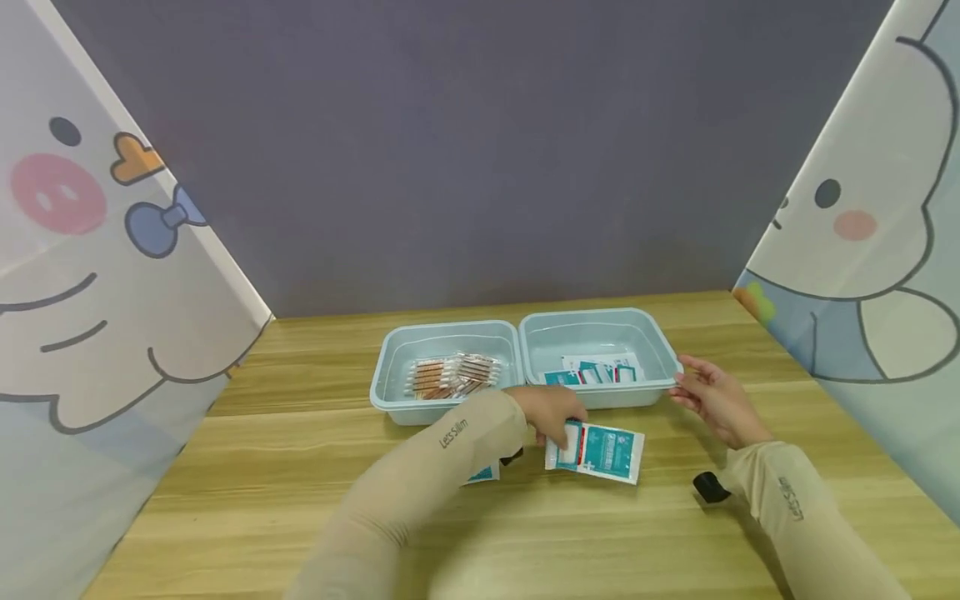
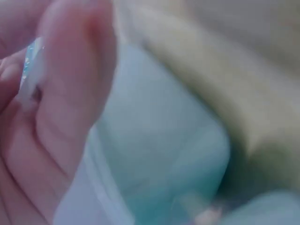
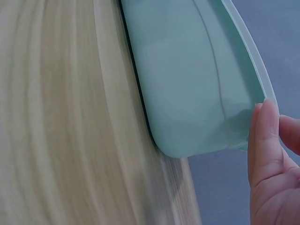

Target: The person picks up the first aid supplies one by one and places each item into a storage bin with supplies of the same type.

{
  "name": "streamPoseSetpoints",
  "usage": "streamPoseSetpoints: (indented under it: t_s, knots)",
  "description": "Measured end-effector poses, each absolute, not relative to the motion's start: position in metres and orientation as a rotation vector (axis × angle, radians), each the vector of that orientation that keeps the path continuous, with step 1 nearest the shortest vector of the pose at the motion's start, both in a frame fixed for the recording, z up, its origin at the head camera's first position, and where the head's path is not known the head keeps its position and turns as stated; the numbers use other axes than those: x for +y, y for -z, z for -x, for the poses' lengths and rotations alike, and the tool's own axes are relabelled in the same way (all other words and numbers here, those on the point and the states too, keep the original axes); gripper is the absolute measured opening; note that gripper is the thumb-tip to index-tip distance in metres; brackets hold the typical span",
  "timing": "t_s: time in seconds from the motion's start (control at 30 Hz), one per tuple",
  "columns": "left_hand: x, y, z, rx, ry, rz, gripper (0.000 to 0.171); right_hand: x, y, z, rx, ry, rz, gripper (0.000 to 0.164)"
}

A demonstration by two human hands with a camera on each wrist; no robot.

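Observation:
My left hand (image 1: 551,410) pinches a teal and white sachet (image 1: 611,452) in front of the right-hand plastic container (image 1: 622,397). In the left wrist view a sliver of the sachet (image 2: 30,61) shows between blurred fingers (image 2: 77,70). At the container's right front corner, my right hand (image 1: 716,402) grips the rim between thumb and fingers, and the right wrist view shows the fingertips right at the rim (image 3: 255,61). Inside that container lie several similar sachets (image 1: 600,371). Another teal sachet (image 1: 483,474) is on the table, partly hidden by the left forearm.
A second light blue container (image 1: 386,387) stands against the first on the left, with packs of cotton swabs (image 1: 453,375) in it. Both stand on a wood-grain table (image 1: 300,450). Behind is a grey panel (image 1: 480,167), with cartoon-printed panels at both sides.

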State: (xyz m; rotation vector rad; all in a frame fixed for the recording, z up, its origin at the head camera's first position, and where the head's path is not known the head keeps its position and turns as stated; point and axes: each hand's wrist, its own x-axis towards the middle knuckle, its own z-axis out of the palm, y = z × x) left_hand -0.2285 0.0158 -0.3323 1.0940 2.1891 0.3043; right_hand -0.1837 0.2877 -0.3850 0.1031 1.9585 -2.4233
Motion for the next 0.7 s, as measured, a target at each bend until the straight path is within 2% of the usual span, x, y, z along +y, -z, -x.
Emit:
streamPoseSetpoints:
  t_s: [0.1, 0.2, 0.37, 0.47, 0.63, 0.7]
  knots:
    - [0.008, 0.321, 0.239, 2.252, -0.436, -1.104, 0.026, 0.289, 0.387, 0.184, 1.967, 2.412, -0.093, 0.029]
    - [0.003, 0.312, 0.251, 2.345, -0.566, -1.092, 0.010, 0.291, 0.389, 0.184, 1.960, 2.423, -0.068, 0.026]
    - [0.000, 0.302, 0.269, 2.463, -0.785, -1.000, 0.034, 0.292, 0.389, 0.187, 1.916, 2.469, -0.038, 0.025]
    - [0.000, 0.295, 0.279, 2.514, -0.857, -0.943, 0.033, 0.291, 0.389, 0.187, 1.918, 2.470, -0.030, 0.025]
    - [0.003, 0.281, 0.292, 2.562, -0.947, -0.840, 0.005, 0.292, 0.389, 0.187, 1.951, 2.465, -0.016, 0.023]
    - [0.006, 0.276, 0.296, 2.564, -0.971, -0.822, 0.016, 0.293, 0.389, 0.186, 1.961, 2.467, -0.009, 0.024]
